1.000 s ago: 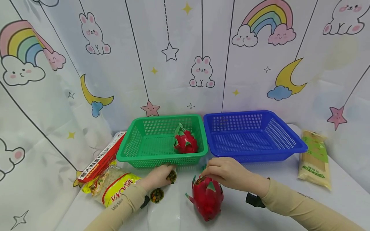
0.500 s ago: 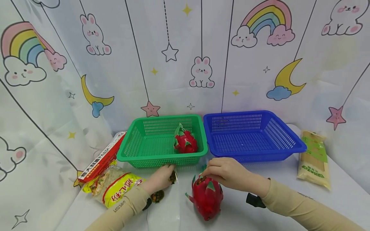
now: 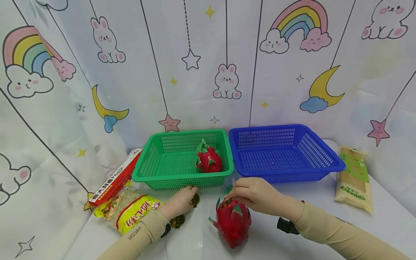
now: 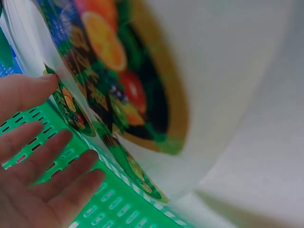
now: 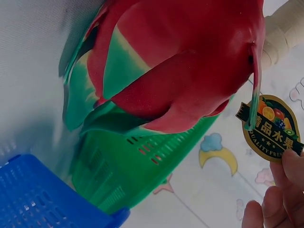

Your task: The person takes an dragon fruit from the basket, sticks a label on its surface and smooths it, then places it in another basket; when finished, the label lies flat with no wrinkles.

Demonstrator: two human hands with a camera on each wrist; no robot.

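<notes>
My right hand point(image 3: 255, 193) pinches an oval fruit sticker point(image 5: 270, 127) between thumb and finger. That sticker is beside the upper end of a red dragon fruit point(image 3: 233, 222) with green-tipped scales, lying on the table. My left hand point(image 3: 178, 203) is at a white backing strip point(image 3: 184, 243) bearing several similar stickers, one of them point(image 3: 177, 221) near the wrist. In the left wrist view the thumb point(image 4: 33, 90) touches a sticker's edge, while the other fingers point(image 4: 71, 175) are extended and spread in front of the green basket point(image 4: 118, 209).
A second dragon fruit point(image 3: 209, 160) lies in the green basket. A blue basket point(image 3: 289, 177) stands against its right side. Left of my left arm lie a yellow pasta bag point(image 3: 130, 209) and a red pasta box point(image 3: 115, 177). A tan and green packet point(image 3: 353, 180) lies far right.
My left hand has shifted slightly to the right over the sticker strip, covering more of the stickers. The right hand and the dragon fruit below it stay in place.
</notes>
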